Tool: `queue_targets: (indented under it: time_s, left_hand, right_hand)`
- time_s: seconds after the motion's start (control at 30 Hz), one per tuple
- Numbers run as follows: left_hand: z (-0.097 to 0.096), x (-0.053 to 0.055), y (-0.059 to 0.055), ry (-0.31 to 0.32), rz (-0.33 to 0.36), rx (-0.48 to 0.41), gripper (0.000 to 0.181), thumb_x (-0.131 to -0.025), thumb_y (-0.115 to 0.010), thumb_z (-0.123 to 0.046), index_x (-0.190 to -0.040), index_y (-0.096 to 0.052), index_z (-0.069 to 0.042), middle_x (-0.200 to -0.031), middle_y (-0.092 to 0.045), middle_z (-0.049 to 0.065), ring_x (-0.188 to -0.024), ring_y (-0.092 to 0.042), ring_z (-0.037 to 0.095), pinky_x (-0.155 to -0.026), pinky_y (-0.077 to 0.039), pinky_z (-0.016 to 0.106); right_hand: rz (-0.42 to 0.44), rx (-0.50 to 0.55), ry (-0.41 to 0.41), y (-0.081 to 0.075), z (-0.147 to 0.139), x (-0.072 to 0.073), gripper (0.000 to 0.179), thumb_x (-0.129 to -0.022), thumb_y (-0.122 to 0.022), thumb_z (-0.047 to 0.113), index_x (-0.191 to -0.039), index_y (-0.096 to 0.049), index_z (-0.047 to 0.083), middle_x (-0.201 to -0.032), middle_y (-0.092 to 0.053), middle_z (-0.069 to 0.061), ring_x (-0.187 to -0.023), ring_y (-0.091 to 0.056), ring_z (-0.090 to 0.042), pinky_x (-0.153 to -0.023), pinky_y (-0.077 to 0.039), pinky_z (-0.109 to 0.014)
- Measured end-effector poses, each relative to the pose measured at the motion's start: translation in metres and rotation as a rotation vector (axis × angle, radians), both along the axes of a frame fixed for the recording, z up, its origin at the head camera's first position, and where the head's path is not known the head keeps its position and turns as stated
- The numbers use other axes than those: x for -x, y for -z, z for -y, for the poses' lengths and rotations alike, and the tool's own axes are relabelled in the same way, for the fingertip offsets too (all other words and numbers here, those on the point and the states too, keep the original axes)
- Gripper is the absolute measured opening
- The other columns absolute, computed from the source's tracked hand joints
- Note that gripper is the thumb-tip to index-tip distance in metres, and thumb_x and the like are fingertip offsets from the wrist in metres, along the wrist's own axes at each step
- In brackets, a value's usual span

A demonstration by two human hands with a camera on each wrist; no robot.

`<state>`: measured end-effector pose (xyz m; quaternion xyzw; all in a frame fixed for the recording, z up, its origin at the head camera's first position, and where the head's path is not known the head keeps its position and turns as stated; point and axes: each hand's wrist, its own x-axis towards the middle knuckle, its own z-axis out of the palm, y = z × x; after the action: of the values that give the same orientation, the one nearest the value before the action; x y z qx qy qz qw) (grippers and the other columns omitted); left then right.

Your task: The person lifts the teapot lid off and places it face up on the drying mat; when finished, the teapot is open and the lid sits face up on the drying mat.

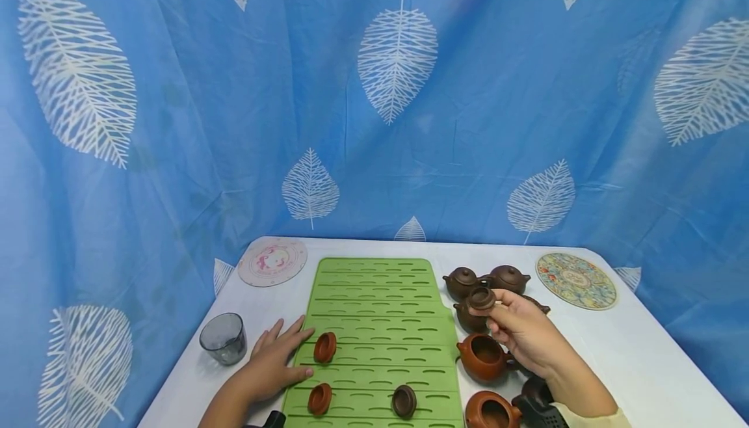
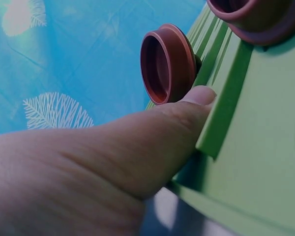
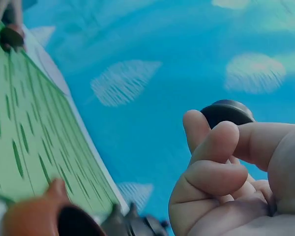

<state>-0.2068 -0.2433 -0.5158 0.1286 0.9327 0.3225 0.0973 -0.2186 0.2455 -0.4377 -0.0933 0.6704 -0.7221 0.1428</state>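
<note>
In the head view, the right hand (image 1: 522, 330) pinches a dark lid (image 1: 481, 299) right of the green mat (image 1: 380, 324); the left hand (image 1: 270, 364), fingers spread, lies nearer 2 red lids (image 1: 325, 348). Left wrist: thumb at the mat's edge. Right wrist: dark lid at the fingertips.

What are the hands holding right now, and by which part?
The right hand pinches a brown lid; whether by knob or rim is hidden. The left hand holds nothing and touches the mat.

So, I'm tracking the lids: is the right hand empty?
No, the right hand is pinching a dark brown teapot lid.
</note>
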Motion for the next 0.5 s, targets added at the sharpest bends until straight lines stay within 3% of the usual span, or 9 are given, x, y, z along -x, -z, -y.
queue_targets:
  time_s: [0.23,0.5]
  left_hand:
    - [-0.001,-0.001,-0.002,0.001,0.008,0.006,0.082,-0.086,-0.085,-0.046,-0.155,-0.053,-0.018,-0.173,-0.028,0.012,-0.158,-0.007,0.054,-0.122,0.0,0.074]
    - [-0.001,-0.005,-0.005,-0.007,0.012,0.0,0.08,-0.085,-0.086,-0.043,-0.155,-0.055,-0.019,-0.173,-0.028,0.009,-0.159,-0.006,0.053,-0.122,0.0,0.073]
  right_hand:
    - [0.013,-0.092,-0.129,-0.005,0.041,0.013,0.034,-0.111,-0.055,0.03,-0.13,-0.051,0.002,-0.114,-0.069,-0.005,-0.071,-0.053,-0.004,-0.06,-0.046,-0.018]
    - [0.072,-0.148,-0.132,-0.001,0.08,0.018,0.034,-0.106,-0.063,0.021,-0.13,-0.053,0.0,-0.107,-0.071,-0.007,-0.068,-0.051,-0.007,-0.059,-0.043,-0.02]
